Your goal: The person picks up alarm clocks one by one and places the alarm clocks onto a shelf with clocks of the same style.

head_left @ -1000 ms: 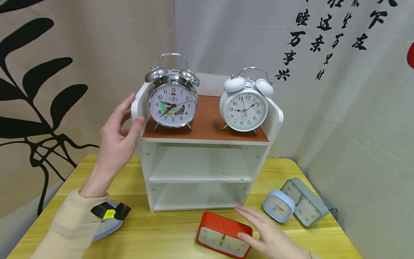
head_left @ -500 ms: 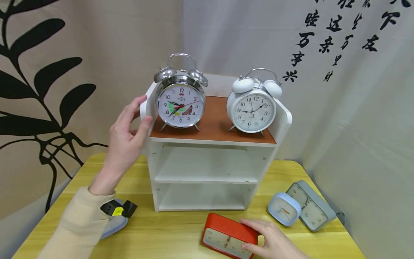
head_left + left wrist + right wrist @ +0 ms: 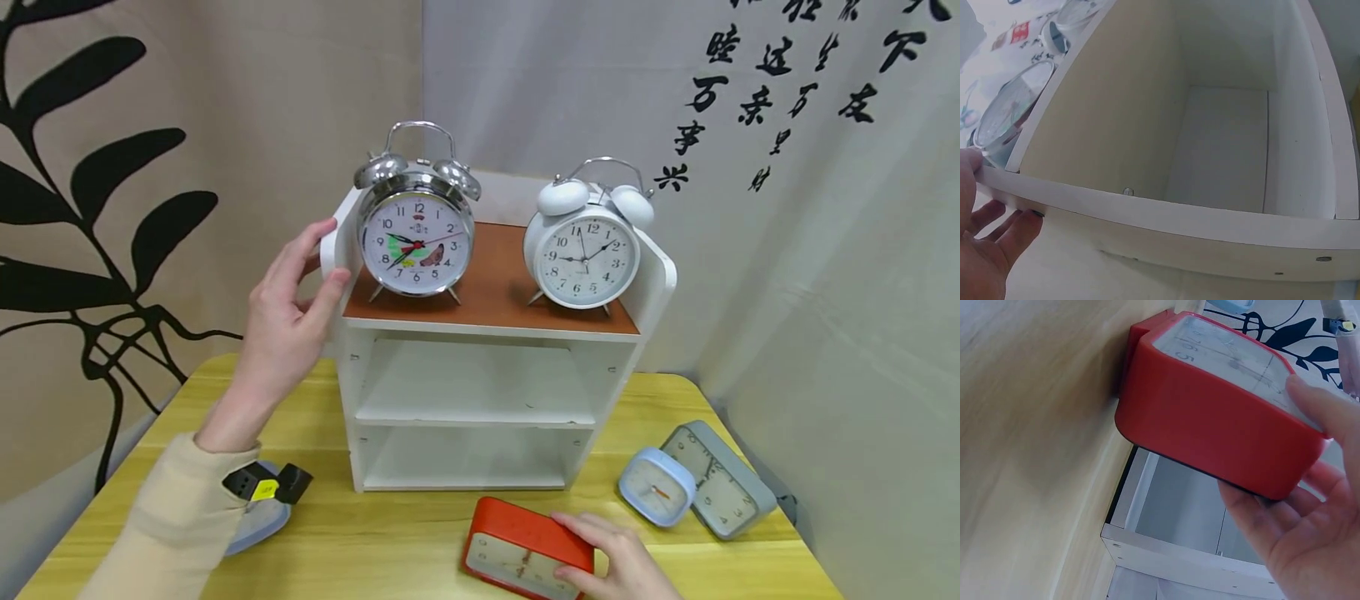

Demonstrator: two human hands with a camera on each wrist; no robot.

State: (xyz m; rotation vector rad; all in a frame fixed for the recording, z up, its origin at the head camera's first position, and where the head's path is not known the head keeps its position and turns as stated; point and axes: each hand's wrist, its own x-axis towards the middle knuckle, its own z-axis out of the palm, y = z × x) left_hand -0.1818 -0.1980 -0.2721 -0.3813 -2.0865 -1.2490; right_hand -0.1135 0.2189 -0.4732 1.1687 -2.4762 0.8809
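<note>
Currently the right hand (image 3: 618,558) pinches the right end of a red, rounded rectangular clock (image 3: 525,537), thumb on its pale dial and fingers behind; the clock is at the yellow wood-grain table (image 3: 360,550), in front of a white two-compartment shelf unit (image 3: 480,421) with a brown top. Likewise the left hand (image 3: 288,321) grips that unit's upper left side panel, thumb and fingers on either side. Up top stand a shiny silver twin-bell alarm clock (image 3: 416,246), left, and a white twin-bell alarm clock (image 3: 583,258), right. Rightward, a small light-blue square clock (image 3: 657,487) lies beside a grey-green rectangular clock (image 3: 723,483).
</note>
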